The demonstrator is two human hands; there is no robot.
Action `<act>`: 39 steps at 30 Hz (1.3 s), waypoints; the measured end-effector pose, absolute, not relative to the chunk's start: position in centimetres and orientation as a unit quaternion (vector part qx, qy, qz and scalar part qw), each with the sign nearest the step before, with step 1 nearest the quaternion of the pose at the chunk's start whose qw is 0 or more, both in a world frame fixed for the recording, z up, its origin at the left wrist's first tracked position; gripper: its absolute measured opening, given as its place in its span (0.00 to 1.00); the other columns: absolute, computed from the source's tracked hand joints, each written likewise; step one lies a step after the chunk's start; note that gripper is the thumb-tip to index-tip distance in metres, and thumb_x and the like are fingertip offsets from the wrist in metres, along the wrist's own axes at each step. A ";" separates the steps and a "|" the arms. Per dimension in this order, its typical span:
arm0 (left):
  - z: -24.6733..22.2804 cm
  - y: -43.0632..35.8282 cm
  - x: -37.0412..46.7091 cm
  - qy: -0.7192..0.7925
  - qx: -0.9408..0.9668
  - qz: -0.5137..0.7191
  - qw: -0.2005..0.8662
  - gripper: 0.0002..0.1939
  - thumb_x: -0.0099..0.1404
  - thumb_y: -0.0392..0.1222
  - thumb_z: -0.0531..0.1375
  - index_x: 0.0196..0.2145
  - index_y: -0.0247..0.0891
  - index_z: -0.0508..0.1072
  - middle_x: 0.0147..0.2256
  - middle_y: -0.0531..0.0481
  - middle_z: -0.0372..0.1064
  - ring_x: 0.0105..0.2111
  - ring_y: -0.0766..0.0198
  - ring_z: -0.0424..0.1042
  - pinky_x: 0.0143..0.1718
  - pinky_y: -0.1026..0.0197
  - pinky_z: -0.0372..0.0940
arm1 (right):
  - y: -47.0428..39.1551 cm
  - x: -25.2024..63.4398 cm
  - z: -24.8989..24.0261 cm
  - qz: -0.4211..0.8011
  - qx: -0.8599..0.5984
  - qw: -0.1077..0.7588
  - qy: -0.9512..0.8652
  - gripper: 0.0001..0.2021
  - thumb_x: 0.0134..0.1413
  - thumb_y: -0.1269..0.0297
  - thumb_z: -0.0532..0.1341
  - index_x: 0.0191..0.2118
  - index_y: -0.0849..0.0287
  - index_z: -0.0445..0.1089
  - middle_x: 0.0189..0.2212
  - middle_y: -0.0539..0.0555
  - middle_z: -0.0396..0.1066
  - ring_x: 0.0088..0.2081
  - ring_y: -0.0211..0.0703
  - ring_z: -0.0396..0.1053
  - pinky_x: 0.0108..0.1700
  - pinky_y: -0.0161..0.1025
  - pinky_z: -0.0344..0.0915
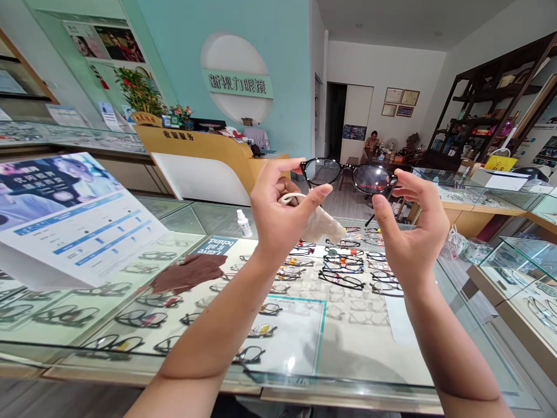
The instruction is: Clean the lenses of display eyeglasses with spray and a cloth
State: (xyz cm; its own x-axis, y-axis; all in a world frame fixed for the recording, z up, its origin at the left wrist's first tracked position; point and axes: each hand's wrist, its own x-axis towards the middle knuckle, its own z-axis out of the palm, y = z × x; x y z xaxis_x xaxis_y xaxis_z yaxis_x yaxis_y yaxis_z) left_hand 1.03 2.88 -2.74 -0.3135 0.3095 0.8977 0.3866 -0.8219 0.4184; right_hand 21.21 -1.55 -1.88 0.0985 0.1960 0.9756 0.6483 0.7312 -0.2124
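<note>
"Where are the black-rimmed glasses (347,168)?"

"Raised above the bench (365,357), toward its far edge and well clear of the glass top. They're nearly level, held from both ends."

"And the left hand (278,215)?"

"Thumb and fingers pinch the left end of the frame. The same hand has a pale cloth (322,223) gathered in it, hanging down below the lenses."

"The right hand (409,232)?"

"It grips the other end, thumb below and fingers above, near the hinge. One dark temple arm slants down beside the thumb. There's some red marking on the lens on that side."

"What's around them on the bench?"

"A small white bottle (244,224) stands near the far edge, just beyond a blue sign (217,245). A brown cloth (189,274) lies crumpled left of the left forearm. Closer to the left end there's a folded calendar stand (78,223)."

"And the rows of spectacles (342,280)?"

"They run from the far edge down the middle, behind the hands. I can't tell whether they're on the glass or under it. A teal-edged panel (300,342) shows by the near edge, between the forearms."
</note>
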 end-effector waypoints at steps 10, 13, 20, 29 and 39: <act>-2.8 3.1 1.2 -0.299 -0.587 -0.752 0.016 0.29 0.57 0.66 0.75 0.47 0.43 0.79 0.43 0.48 0.76 0.25 0.71 0.65 0.20 0.66 0.56 | -1.9 21.1 -1.8 -0.171 -0.317 0.672 -0.647 0.15 0.66 0.58 0.65 0.56 0.49 0.74 0.49 0.55 0.80 0.45 0.51 0.77 0.51 0.55 0.74; -2.8 3.2 1.1 -0.304 -0.590 -0.747 0.023 0.30 0.57 0.66 0.74 0.47 0.43 0.79 0.42 0.48 0.75 0.25 0.71 0.65 0.20 0.66 0.56 | -1.9 21.2 -1.8 -0.166 -0.325 0.667 -0.649 0.16 0.66 0.56 0.65 0.57 0.49 0.73 0.49 0.56 0.79 0.46 0.52 0.77 0.53 0.57 0.74; -3.0 2.8 0.8 -0.274 -0.593 -0.753 0.083 0.30 0.57 0.64 0.76 0.49 0.45 0.77 0.45 0.48 0.72 0.26 0.70 0.66 0.26 0.61 0.62 | -1.4 21.3 -2.0 -0.127 -0.329 0.666 -0.657 0.16 0.68 0.54 0.63 0.57 0.51 0.73 0.50 0.56 0.79 0.46 0.50 0.78 0.50 0.53 0.76; -3.1 2.4 0.6 -0.281 -0.592 -0.743 0.137 0.34 0.55 0.67 0.75 0.51 0.48 0.75 0.48 0.47 0.70 0.29 0.66 0.69 0.29 0.59 0.64 | -1.1 21.2 -2.3 -0.085 -0.326 0.664 -0.667 0.17 0.69 0.56 0.62 0.59 0.51 0.72 0.52 0.57 0.78 0.49 0.50 0.78 0.50 0.51 0.76; -3.1 2.3 0.6 -0.272 -0.597 -0.744 0.130 0.35 0.54 0.66 0.76 0.53 0.49 0.75 0.49 0.46 0.69 0.32 0.65 0.71 0.28 0.60 0.65 | -1.1 21.1 -2.3 -0.083 -0.316 0.672 -0.665 0.16 0.69 0.57 0.62 0.59 0.51 0.72 0.53 0.57 0.78 0.50 0.51 0.78 0.50 0.51 0.75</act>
